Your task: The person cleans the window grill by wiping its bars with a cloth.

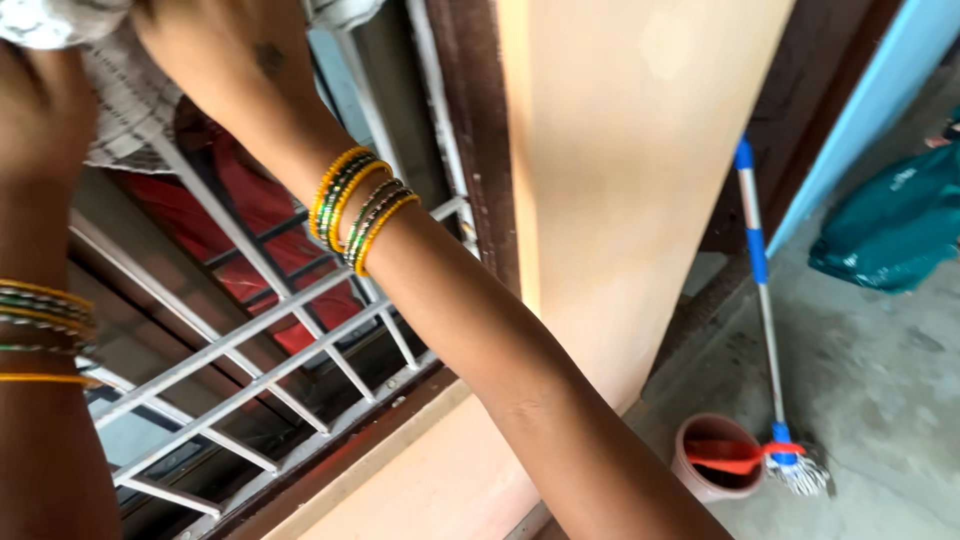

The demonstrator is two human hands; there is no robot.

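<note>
Both my arms reach up towards a window with a white metal grille [250,340]. My left hand [40,120] is at the top left, and a bunched white cloth [45,20] sits at its fingers. My right hand [230,50] is raised beside it, with its fingers cut off by the top edge. A pale checked part of the cloth [130,110] hangs between the two hands in front of the grille. Both wrists wear yellow and green bangles [355,205].
A dark wooden window frame [480,150] borders a peach wall [620,180]. On the grey floor at the lower right stand a pink bucket [700,480] and a mop with a blue and white handle [765,310]. A teal bag [895,225] lies further right.
</note>
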